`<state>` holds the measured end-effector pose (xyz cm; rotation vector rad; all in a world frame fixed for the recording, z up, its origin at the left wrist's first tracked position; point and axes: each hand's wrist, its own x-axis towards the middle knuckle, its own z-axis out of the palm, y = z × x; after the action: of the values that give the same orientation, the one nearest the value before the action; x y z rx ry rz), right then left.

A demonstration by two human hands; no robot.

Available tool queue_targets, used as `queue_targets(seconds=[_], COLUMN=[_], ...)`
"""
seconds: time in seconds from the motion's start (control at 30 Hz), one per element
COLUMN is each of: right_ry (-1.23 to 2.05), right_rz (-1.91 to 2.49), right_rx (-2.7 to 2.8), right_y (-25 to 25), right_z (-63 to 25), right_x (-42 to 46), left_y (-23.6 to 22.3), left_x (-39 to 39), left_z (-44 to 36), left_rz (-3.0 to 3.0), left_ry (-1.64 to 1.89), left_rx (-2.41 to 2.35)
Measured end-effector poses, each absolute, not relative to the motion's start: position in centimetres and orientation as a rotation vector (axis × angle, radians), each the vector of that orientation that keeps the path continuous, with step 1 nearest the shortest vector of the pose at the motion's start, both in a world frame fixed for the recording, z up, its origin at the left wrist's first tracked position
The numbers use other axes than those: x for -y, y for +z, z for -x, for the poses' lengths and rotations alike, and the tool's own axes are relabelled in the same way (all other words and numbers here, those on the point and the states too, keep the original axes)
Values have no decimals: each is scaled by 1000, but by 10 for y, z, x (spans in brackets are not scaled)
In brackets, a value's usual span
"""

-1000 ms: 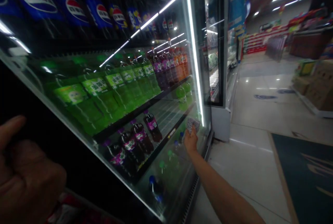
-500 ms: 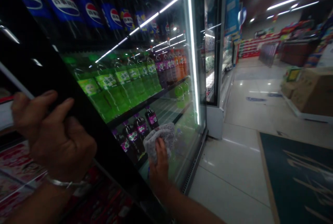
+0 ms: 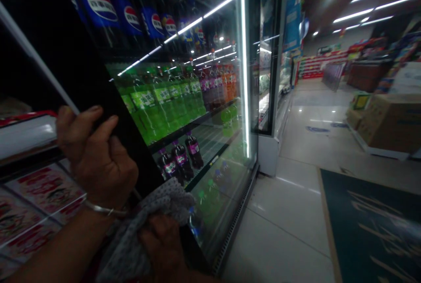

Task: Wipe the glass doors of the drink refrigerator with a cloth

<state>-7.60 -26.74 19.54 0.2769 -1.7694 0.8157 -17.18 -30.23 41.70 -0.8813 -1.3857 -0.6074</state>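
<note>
My left hand, with a bracelet at its wrist, is closed around the edge of the black door frame of a drinks cooler. My right hand is low in the middle, gripping a grey cloth with a dotted texture. The cloth lies over the lower part of the frame, and a loose length hangs beside my left forearm. Behind the glass stand green soda bottles, cola bottles with blue labels and small dark bottles with purple labels.
Boxes with red and white print lie at lower left. A green mat is on the tiled floor to the right. Cardboard cartons stand on a low white platform farther back. More coolers line the aisle.
My right hand and the cloth have moved from the glass down and left onto the door frame. My left hand keeps its grip, appearing farther right as the view shifts.
</note>
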Motion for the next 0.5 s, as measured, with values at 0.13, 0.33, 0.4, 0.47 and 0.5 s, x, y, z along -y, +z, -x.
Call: queue_targets(seconds=[0.13,0.33,0.4,0.47,0.5], right_ry=[832,833,808,774,761], right_rz=[-339,-226,-172,-125,-110], right_rx=[1764,1821,1814,1820,1824], right_y=[194,154,133,113,102], right_z=[71,67,68,69,69], right_x=[257,240,234,227,223], left_y=[417,419,419,419,419], left_x=[304,304,304,304,304], left_z=[173,171,171,170,170], left_rz=[900,892,892,891,891], left_ry=[-588,-578,-573,-563,-556], left_rx=[1382,1384,1391,1397,1400])
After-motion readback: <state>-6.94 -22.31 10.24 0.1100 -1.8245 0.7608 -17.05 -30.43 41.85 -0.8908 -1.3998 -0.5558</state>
